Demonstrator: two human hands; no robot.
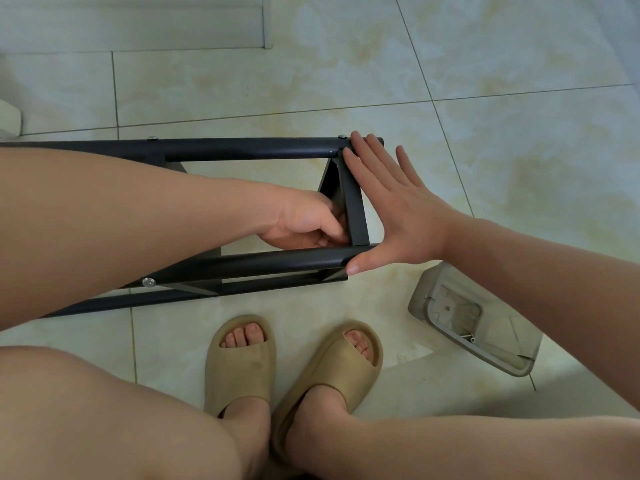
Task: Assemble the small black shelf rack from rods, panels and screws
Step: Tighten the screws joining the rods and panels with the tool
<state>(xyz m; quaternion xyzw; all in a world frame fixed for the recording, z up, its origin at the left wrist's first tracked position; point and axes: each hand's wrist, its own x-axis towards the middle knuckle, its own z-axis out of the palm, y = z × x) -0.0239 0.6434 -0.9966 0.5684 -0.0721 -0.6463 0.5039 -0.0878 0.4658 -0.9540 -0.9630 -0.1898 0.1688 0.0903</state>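
On the floor (485,98), the black rack (249,148) lay on its side, rods (277,261) and some screws (149,282) already in, while your left hand (308,220) curled its fingers round the end panel (355,209) and your right hand (398,216) pressed it, fingers straight, so this end looked unfinished.

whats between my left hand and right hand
The black flat metal end panel stands between the left hand and the right hand, shown in the head view.
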